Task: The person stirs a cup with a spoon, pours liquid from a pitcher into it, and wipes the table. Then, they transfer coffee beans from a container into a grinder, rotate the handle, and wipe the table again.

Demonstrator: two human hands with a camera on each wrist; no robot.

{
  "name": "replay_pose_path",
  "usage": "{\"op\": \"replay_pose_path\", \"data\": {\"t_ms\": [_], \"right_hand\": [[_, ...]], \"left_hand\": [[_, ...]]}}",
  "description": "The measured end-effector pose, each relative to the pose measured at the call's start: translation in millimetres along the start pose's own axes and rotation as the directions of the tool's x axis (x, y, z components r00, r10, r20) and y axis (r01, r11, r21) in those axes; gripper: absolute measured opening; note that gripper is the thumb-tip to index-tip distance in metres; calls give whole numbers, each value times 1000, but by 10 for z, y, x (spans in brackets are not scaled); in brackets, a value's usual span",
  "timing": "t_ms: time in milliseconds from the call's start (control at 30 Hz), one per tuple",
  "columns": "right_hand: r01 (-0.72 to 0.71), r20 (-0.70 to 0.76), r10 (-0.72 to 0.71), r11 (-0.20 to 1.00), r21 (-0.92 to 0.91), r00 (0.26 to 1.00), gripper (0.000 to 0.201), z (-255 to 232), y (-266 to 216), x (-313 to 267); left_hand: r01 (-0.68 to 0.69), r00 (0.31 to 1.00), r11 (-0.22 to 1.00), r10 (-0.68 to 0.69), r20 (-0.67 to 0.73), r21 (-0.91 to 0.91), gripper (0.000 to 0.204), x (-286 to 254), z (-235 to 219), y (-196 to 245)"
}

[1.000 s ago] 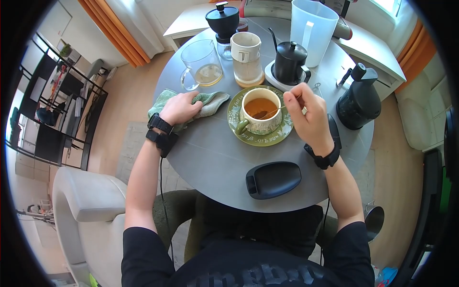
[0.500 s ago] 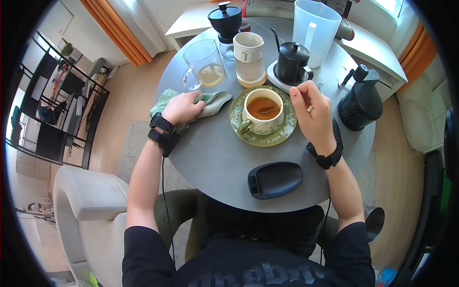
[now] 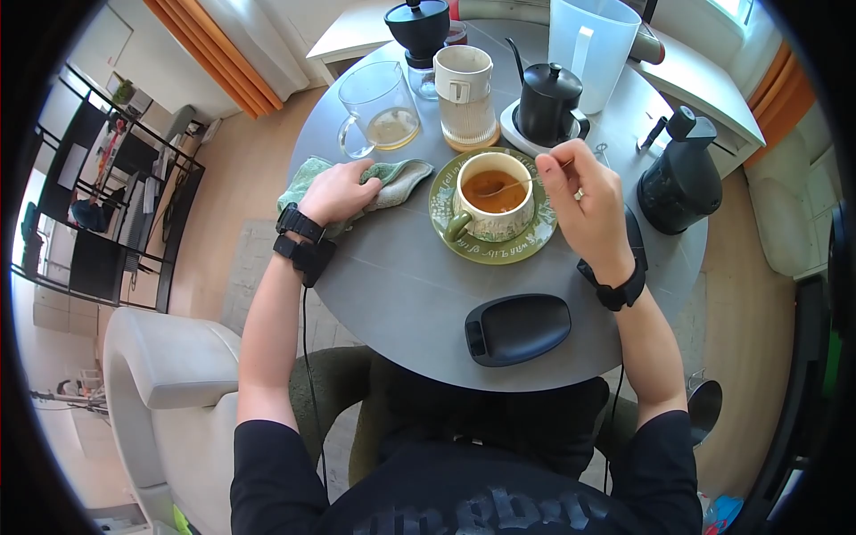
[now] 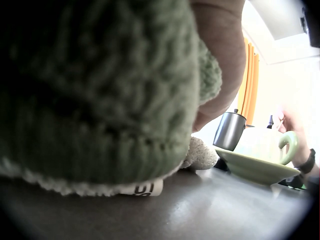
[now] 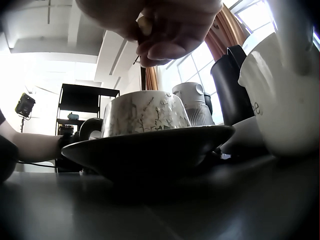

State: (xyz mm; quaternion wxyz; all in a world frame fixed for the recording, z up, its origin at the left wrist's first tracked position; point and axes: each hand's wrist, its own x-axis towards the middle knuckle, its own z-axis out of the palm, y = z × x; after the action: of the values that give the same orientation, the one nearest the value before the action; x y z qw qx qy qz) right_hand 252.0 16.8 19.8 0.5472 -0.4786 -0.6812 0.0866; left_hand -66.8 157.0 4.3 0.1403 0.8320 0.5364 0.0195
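My right hand point(image 3: 588, 209) pinches the thin handle of a spoon point(image 3: 515, 185) between thumb and fingers, just right of the cup. The spoon's bowl dips into brown liquid inside a cream patterned cup point(image 3: 489, 226) with a green handle. Under the cup lies a green saucer point(image 3: 443, 234) with white lettering. Left of it, my left hand point(image 3: 339, 193) grips a bunched green cloth point(image 3: 403, 183) on the table. The left wrist view shows the cloth's knitted texture point(image 4: 125, 100) up close, with a digit along its side; the other fingers are mostly hidden.
Behind the cup stand a glass server point(image 3: 379, 100), a ribbed white canister point(image 3: 466, 102), a black gooseneck kettle point(image 3: 550, 102), a clear pitcher point(image 3: 615, 45) and a black grinder point(image 3: 417, 31). A black jug point(image 3: 679, 183) is at right. A black dish-like object point(image 3: 519, 330) lies near the front edge.
The spoon has swung round inside the cup, its bowl now further left in the liquid. My right hand has shifted only a little with it. My left hand stays on the cloth.
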Motion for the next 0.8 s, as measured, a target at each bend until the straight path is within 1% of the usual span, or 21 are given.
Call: {"op": "replay_pose_path", "data": {"t_ms": [33,133,233,333,433,533,633,733,800], "right_hand": [[-18,-20,17,1000,-19,1000,21,-6,2,14],[4,-41,-5,1000,-17,999,21,-31,-13,20],[45,6,-45,999,11,999,22,10,-7,16],[-35,-25,34,998,-59,999,21,-20,-16,24],[6,-28,-6,1000,-22,1000,21,-12,-22,25],[6,-9,-6,1000,-18,1000,21,2,-11,21],[-16,-29,15,998,-62,999,21,-22,-13,33],[17,32,-17,1000,-18,999,21,-2,9,8],[25,27,-24,1000,-13,999,21,18,4,18]], "left_hand": [[2,1000,1000,-2,-3,7,43,4,-17,10],[-31,997,999,31,-65,-8,43,1,25,-24],[-30,999,1000,30,-45,5,44,16,21,-36],[-27,999,999,26,-43,-25,44,-9,8,-9],[-16,1000,1000,16,-24,-6,44,7,-4,-12],[-33,998,999,32,-61,-9,44,-7,15,-16],[-6,1000,1000,6,-7,-3,44,13,-13,-8],[-2,1000,999,2,-12,-37,45,-2,-9,1],[-5,1000,1000,5,-20,-18,46,-3,-6,-14]]}}
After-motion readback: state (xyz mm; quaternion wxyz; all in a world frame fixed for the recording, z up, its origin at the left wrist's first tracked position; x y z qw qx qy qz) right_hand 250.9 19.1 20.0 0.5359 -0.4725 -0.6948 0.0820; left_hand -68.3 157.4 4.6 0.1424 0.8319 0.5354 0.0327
